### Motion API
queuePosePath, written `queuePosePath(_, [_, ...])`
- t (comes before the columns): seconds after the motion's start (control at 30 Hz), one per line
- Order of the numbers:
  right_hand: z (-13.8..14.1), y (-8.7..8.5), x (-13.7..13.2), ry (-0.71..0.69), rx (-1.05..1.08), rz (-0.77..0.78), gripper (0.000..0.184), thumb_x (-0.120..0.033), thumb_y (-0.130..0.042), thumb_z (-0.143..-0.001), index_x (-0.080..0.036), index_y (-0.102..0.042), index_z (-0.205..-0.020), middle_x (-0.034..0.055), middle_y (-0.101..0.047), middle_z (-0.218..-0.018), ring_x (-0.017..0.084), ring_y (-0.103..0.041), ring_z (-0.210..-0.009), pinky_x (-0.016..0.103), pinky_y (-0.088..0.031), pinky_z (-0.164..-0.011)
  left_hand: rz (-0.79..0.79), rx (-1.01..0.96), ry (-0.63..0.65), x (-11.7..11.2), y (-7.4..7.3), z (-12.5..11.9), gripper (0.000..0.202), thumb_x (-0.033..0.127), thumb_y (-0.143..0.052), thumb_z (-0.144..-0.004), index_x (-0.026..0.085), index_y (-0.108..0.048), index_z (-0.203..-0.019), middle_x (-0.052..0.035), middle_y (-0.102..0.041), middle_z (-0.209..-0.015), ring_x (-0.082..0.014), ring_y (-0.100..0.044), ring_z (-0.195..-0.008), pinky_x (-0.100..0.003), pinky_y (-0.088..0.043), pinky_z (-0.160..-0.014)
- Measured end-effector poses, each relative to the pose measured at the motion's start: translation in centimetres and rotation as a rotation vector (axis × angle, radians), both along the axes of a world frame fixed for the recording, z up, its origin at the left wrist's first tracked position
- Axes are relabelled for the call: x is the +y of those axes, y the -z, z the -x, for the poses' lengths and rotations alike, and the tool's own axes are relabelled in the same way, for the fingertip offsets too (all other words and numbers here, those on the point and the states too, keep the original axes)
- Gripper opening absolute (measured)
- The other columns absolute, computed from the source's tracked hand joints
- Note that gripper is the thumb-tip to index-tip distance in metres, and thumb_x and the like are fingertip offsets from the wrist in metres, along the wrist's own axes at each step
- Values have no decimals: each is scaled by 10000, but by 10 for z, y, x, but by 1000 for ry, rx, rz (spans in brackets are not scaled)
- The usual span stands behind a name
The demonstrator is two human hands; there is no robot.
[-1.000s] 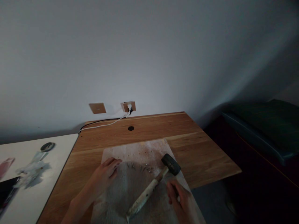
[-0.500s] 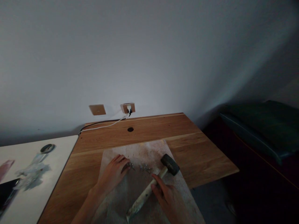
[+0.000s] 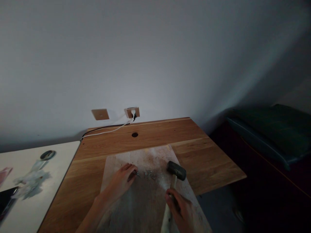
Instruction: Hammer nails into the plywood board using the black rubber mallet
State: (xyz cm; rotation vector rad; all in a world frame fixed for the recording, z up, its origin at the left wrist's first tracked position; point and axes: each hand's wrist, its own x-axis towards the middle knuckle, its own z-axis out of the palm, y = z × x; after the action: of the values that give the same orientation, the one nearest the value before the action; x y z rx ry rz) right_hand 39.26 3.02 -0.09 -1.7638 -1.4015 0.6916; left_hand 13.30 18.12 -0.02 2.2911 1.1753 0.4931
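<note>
A pale worn board [image 3: 145, 200] lies on the wooden desk [image 3: 150, 136] in front of me. My right hand [image 3: 181, 210] is wrapped around the light wooden handle of a mallet [image 3: 176, 171], whose black head rests on the board. My left hand [image 3: 122, 179] rests on the board with fingers together, its fingertips at a cluster of several small metal nails [image 3: 148, 174]. Whether those fingers pinch a nail is hidden.
A round cable hole [image 3: 134, 134] sits at the desk's back. A white cable [image 3: 107, 131] runs to a wall socket [image 3: 132, 112]. A white table [image 3: 29, 187] with blurry items stands at left. A dark cushioned seat [image 3: 269, 132] lies at right.
My right hand moved onto the mallet handle and closed on it, swinging the handle toward me. My left hand slid right along the board to the nails.
</note>
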Motion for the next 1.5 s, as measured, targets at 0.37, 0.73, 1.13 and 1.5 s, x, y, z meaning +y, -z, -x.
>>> queuePosePath(0.37, [-11,8,-10,221,405,58,823,-747,-645,-892,-210,-508,-1500,-46,-627,-650,223,-675,-624,307,-522,-614,81,-29,61,-7,-3,-32,223,105,-515,-930,227,-693,-985,-68,-734,-1056,-230,-709,-985,-373,-578,-917])
queuePosePath(0.73, [-12,2,-1,184,1126,292,758,-764,-789,-696,-183,-719,-1178,-45,-579,-613,149,-564,-455,258,-459,-427,52,-192,35,11,-22,-42,205,115,-547,-911,224,-662,-1042,-39,-721,-982,-180,-688,-840,-316,-561,-813])
queuePosePath(1.13, [-38,5,-4,121,108,108,704,-721,-550,-926,-154,-727,-1305,20,-701,-621,220,-666,-505,284,-507,-494,48,-180,57,17,-15,-67,97,136,-587,-893,229,-608,-910,-29,-716,-942,-189,-681,-841,-330,-555,-843])
queuePosePath(1.5, [-41,12,-4,93,69,126,672,-670,-571,-948,-135,-724,-1323,132,-840,-933,277,-804,-739,333,-636,-737,42,-143,43,17,-8,-63,110,120,-603,-887,227,-599,-911,-31,-718,-939,-196,-683,-856,-336,-558,-822])
